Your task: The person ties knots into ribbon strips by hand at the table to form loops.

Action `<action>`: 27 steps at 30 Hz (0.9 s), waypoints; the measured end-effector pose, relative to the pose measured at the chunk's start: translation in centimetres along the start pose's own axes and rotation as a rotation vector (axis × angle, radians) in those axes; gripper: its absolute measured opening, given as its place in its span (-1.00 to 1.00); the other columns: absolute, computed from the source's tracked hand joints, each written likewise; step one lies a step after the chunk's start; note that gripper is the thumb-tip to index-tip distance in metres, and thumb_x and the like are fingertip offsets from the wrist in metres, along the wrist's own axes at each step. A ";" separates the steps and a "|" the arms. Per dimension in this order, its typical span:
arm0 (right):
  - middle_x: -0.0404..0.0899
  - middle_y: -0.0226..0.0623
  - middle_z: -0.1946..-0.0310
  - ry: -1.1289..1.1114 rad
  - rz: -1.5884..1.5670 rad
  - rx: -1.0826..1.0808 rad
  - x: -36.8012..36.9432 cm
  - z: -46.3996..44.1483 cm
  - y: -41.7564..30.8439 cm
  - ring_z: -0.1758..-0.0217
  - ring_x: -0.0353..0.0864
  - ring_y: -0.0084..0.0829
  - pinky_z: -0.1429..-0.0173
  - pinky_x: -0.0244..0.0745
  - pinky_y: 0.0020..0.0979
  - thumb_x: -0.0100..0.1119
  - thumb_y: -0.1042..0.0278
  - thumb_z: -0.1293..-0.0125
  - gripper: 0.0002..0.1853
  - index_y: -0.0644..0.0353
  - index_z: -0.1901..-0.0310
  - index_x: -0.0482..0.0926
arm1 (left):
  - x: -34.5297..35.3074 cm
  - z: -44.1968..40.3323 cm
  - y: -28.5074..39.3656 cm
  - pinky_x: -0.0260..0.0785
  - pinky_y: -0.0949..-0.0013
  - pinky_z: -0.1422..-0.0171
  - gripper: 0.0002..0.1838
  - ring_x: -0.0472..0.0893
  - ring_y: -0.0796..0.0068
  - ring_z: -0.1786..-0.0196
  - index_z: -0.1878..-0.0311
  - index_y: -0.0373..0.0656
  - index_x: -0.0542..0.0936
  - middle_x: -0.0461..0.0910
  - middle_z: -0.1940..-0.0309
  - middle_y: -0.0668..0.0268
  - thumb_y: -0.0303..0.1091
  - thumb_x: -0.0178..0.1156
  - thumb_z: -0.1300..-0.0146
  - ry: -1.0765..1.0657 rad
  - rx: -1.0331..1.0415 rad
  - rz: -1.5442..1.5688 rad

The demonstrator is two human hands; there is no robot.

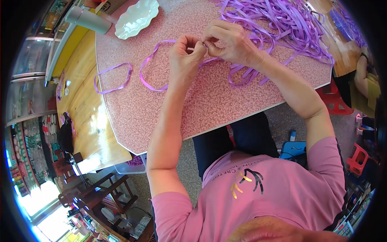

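Note:
Above the pink speckled table (153,117), my left hand (185,56) and my right hand (231,42) meet, thumbs and fingertips pinched together. A narrow purple ribbon (144,64) passes between them; it curves in a wide loop on the tabletop left of my left hand and shows again beneath my right hand. Both hands are closed on it, and my fingers hide most of the spot where they pinch. Farther left, a separate closed loop of purple ribbon (129,73) lies flat. A large tangled pile of purple ribbons (278,24) spreads behind and right of my right hand.
At the back left are a white scalloped dish (137,19) and a pale tumbler (88,19). A wooden table (82,117) adjoins on the left. Another person's arm (361,74) shows at the far right, near a red stool (335,100). Shelves line the left side.

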State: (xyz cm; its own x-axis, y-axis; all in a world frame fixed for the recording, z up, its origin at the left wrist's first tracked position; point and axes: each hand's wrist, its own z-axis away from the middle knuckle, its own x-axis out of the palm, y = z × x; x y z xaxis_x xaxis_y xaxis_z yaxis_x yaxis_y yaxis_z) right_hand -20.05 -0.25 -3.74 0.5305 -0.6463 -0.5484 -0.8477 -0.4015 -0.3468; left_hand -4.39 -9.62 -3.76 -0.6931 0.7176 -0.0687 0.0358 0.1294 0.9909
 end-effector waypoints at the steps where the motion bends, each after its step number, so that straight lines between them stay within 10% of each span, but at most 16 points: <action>1: 0.57 -0.32 0.35 0.000 -0.001 -0.001 0.1 0.1 -0.2 0.31 0.65 -0.40 0.26 0.56 -0.42 0.33 0.59 -0.07 -0.81 0.21 0.27 0.55 | -0.1 0.0 0.1 0.32 0.57 0.33 -0.91 0.45 0.76 0.38 0.21 -0.23 0.58 0.56 0.38 0.49 -0.43 0.26 -0.30 -0.020 -0.032 0.088; 6: 0.58 -0.36 0.33 -0.038 -0.367 0.434 0.1 0.5 -0.7 0.30 0.61 -0.59 0.19 0.55 -0.55 0.22 0.60 -0.21 -0.90 0.24 0.24 0.59 | -0.5 -0.4 -0.8 0.26 0.63 0.32 -0.93 0.40 0.79 0.37 0.21 -0.20 0.57 0.52 0.36 0.52 -0.43 0.25 -0.31 -0.039 -0.040 0.262; 22: 0.59 -0.30 0.31 -0.034 0.114 0.009 -0.3 0.1 0.0 0.28 0.66 -0.32 0.22 0.59 -0.40 0.42 0.54 -0.05 -0.79 0.21 0.26 0.60 | 0.4 0.0 -0.3 0.36 0.45 0.33 -0.87 0.49 0.60 0.44 0.32 -0.23 0.56 0.59 0.47 0.34 -0.45 0.33 -0.16 0.156 0.342 -0.437; 27: 0.53 -0.30 0.32 -0.051 -0.001 0.036 -0.3 0.1 0.0 0.31 0.62 -0.39 0.23 0.56 -0.42 0.35 0.60 -0.06 -0.79 0.24 0.28 0.52 | 0.3 0.0 -0.3 0.33 0.53 0.35 -0.91 0.46 0.71 0.41 0.27 -0.21 0.56 0.57 0.44 0.44 -0.45 0.29 -0.25 0.049 0.119 -0.160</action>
State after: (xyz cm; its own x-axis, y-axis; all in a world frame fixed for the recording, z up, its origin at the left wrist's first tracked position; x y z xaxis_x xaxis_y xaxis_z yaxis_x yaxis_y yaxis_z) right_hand -20.20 0.01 -3.71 0.5318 -0.6119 -0.5855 -0.8468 -0.3778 -0.3743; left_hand -4.62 -9.47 -4.07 -0.7307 0.6478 -0.2152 0.0057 0.3211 0.9470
